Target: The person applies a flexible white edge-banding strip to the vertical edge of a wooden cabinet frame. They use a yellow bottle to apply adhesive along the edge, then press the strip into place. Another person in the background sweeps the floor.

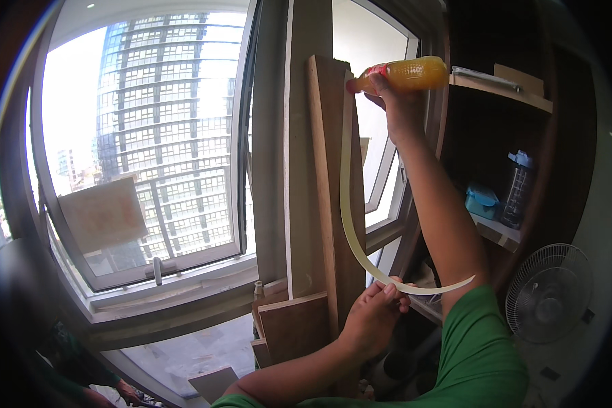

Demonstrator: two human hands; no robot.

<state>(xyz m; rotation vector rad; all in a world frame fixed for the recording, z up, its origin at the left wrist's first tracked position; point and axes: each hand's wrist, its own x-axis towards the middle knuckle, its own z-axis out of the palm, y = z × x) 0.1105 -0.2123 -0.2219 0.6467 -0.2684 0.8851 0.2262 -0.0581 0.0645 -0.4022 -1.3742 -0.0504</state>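
My right hand is raised and wrapped round a clear plastic bottle of yellow-orange liquid. The bottle lies on its side in the air, its red cap pointing left at the upper end of a tall upright wooden board. A thin pale strip runs down along the board's edge, then curves away to the right at the bottom. Lower down, my left hand pinches this strip between thumb and fingers. The strip's free end passes in front of my right upper arm. Whether the cap touches the strip cannot be made out.
Smaller boards lean near the tall board's foot. A large window fills the left. Dark shelves at right hold a water bottle and a blue container; a fan stands below. Another person's hand shows at lower left.
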